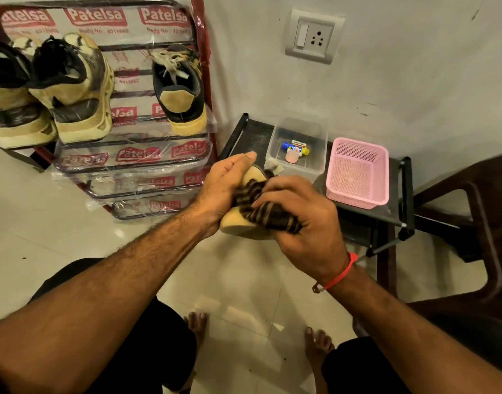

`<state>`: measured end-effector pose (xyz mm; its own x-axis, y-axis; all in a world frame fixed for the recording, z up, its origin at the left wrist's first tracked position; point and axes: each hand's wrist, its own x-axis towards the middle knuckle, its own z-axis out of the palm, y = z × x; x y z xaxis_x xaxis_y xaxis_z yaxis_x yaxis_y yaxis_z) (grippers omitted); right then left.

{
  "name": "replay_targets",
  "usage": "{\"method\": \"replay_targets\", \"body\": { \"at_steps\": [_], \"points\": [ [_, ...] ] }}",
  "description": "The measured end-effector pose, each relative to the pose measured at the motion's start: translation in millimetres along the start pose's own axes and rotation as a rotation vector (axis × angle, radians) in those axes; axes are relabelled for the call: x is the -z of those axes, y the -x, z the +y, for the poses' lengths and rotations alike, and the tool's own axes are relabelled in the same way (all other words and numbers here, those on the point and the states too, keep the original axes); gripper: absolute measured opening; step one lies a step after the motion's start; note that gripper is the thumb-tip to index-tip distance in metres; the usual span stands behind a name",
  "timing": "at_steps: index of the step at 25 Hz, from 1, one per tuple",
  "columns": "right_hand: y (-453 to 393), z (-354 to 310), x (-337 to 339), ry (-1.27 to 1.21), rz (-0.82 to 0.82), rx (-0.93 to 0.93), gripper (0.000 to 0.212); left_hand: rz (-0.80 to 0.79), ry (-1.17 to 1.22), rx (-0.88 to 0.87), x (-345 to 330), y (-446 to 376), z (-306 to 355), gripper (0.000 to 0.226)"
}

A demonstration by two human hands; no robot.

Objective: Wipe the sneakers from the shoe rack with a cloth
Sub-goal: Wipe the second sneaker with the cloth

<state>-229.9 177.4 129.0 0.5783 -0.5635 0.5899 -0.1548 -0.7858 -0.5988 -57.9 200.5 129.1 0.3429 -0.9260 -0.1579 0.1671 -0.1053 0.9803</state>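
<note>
The rack (107, 155), wrapped in plastic printed "Patelsa", stands against the wall at upper left with three sneakers (73, 89) on its top shelf, heels outward. Open tiled floor (244, 280) lies between it and the person's knees. Right of it a low black table (355, 214) carries a pink basket (357, 172) and a clear tub (298, 146), just beside each other. Over the table's near edge the left hand (224, 186) grips a fourth sneaker (238, 226); the right hand (303, 220) clutches a striped cloth (261, 206) pressed on it.

Bare forearms, red thread bracelet (340, 275) on right wrist; black shorts (147, 336), barefoot
</note>
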Motion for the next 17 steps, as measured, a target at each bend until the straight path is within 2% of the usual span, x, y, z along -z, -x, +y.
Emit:
{"method": "replay_targets", "body": {
  "at_steps": [2, 6, 9, 12, 14, 17],
  "points": [
    [-2.8, 11.1, 1.1, 0.062, -0.045, 0.039, 0.022, -0.072, 0.014, -0.011, 0.7, 0.2, -6.3, 0.033],
    [-4.3, 46.3, 6.4, 0.123, -0.016, -0.263, 0.021, -0.032, -0.12, -0.07, 2.1, -1.2, -9.5, 0.047],
    [-2.0, 30.9, 5.5, 0.055, 0.045, -0.206, 0.022, 0.01, -0.266, -0.199, 0.3, -3.8, -9.3, 0.052],
    [-3.7, 25.4, 3.9, 0.043, -0.014, -0.167, 0.025, 0.083, -0.67, -0.442, 2.6, -10.1, -18.3, 0.062],
    [-2.8, 28.4, 1.0, 0.052, -0.038, -0.199, 0.028, 0.137, -0.701, -0.524, 3.6, -13.8, -22.4, 0.058],
    [1.4, 23.9, -4.3, 0.044, -0.058, -0.187, 0.03, 0.167, -0.649, -0.493, 3.5, -15.8, -24.0, 0.049]
  ]
}}
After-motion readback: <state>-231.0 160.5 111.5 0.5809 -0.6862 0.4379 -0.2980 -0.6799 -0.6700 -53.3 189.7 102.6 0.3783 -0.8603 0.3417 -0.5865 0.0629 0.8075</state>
